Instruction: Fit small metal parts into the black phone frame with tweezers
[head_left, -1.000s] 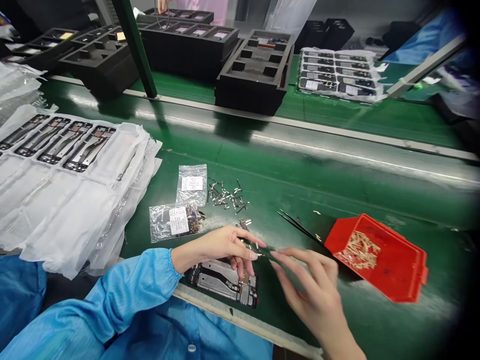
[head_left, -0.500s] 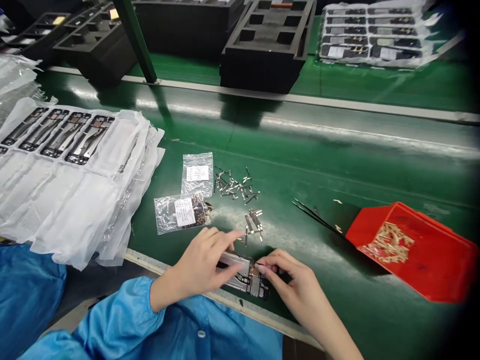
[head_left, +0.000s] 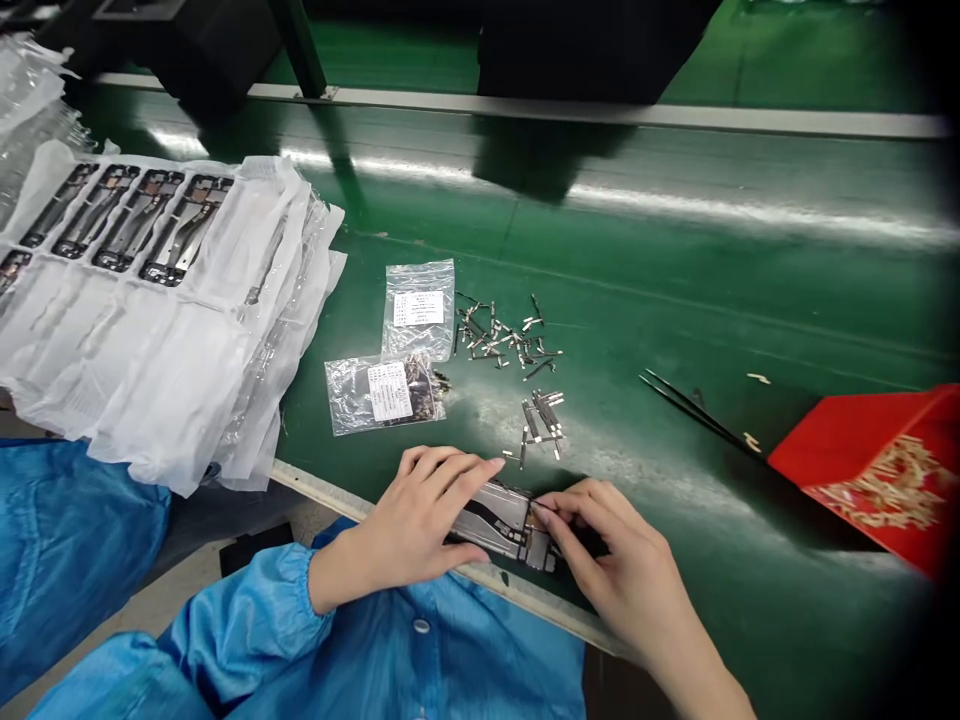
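Flat grey-and-black metal phone frame lying near the front edge of the green counter, at about 6 o'clock in the view. Left hand resting flat on the left half of the frame, fingers spread lightly and pointing to 2 o'clock, pressing it down, not pinching. Right hand touching the right end of the frame, thumb and forefinger pressed together at its edge; too small to tell whether any part sits between the fingertips. Blue sleeve on the left arm, bare wrist on the right.

Just beyond the frame, at 12 o'clock from it, a small group of short silver metal pins; further at 12 o'clock a looser scatter of the same pins. At 11 o'clock from the left hand, two small clear plastic bags with white labels, one lying flat, one behind it. At 2 o'clock from the right hand, thin black tweezers on the counter, well apart from the hand. At 3 o'clock, a red plastic bin with small gold-coloured parts inside. At 10 o'clock, a stack of white plastic sheets carrying dark phone frames.
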